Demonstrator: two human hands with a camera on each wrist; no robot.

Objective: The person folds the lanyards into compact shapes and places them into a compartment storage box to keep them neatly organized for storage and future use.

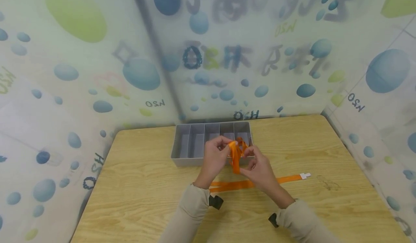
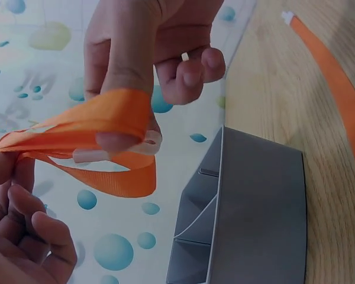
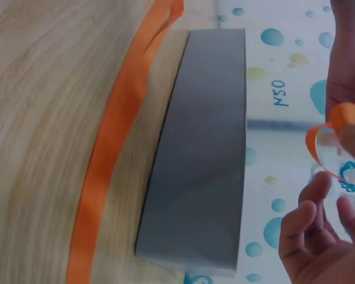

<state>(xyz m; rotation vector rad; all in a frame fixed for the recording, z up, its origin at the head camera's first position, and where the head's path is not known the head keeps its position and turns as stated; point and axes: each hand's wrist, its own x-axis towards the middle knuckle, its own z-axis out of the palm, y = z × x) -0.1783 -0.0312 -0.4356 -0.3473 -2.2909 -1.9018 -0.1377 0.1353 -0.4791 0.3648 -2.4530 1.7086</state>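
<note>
Both hands are raised over the front of a grey compartment tray, holding a looped orange lanyard between them. My left hand pinches one end of the folded band, thumb against finger; the left wrist view shows this grip at its lower left. With thumb and index finger my right hand holds the other end, where the band opens into a loop. A pale plastic piece shows inside that loop. A second orange lanyard lies flat on the table below the hands, with a white clip at its right end.
Darker orange loops show at the tray's rightmost compartment, partly covered by the hands; whether they lie inside, I cannot tell. The wooden table meets patterned sheeting at its back and sides.
</note>
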